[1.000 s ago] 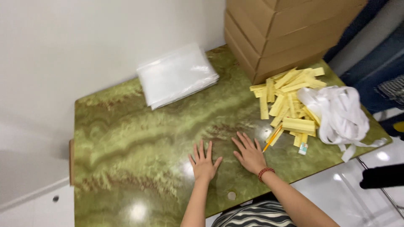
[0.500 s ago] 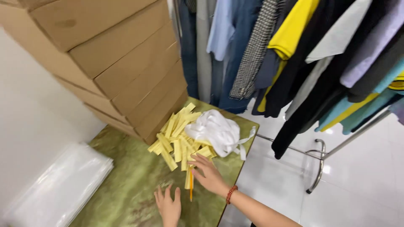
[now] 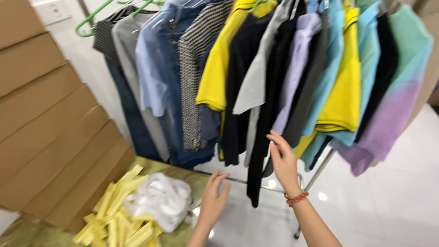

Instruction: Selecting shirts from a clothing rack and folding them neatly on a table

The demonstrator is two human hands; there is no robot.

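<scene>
Two open hands: right hand [image 3: 282,165], left hand [image 3: 214,197]

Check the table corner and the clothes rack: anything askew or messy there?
The yellow strips lie in a loose, criss-crossed heap on the green table, with a crumpled white cloth dumped over them. On the rack, the clothes hang crowded and overlapping. Nothing looks spilled or damaged.

The hanging shirts are yellow [image 3: 219,59], black [image 3: 274,105], lilac [image 3: 297,59] and turquoise [image 3: 366,55]. One top [image 3: 194,73] has small black-and-white checks. The jeans [image 3: 160,68] are blue. The strips [image 3: 114,219] are pale yellow, the cloth [image 3: 160,199] white, the boxes [image 3: 50,137] brown.
</scene>
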